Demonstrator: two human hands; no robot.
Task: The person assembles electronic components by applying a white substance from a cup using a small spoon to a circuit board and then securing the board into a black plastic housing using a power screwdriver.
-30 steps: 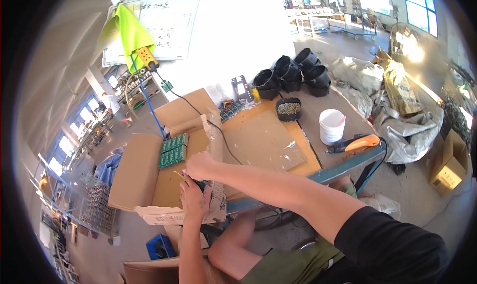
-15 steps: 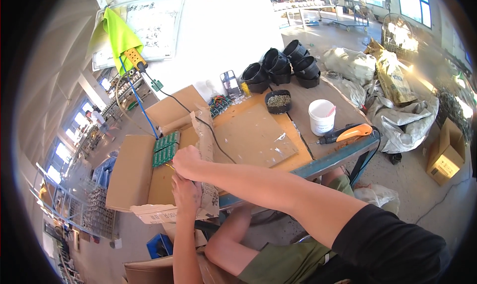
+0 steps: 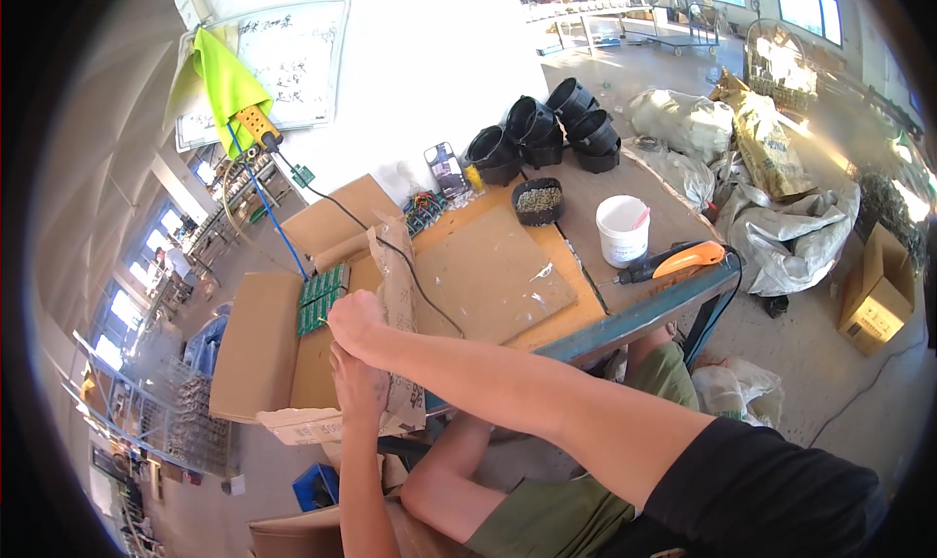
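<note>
Crossing over cardboard box (image 3: 256, 348) — right hand (image 3: 353, 324) fisted | left hand (image 3: 359, 387) grip unclear — green boards (image 3: 322, 298) near

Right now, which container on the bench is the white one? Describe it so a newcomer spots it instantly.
Start at the workbench, on the person's right side near its front edge. The white bucket stands upright there, just behind the orange-handled tool. Unlike the black pots farther back and the small black tray of bits, it is the only white container, with a stick leaning inside.
</note>
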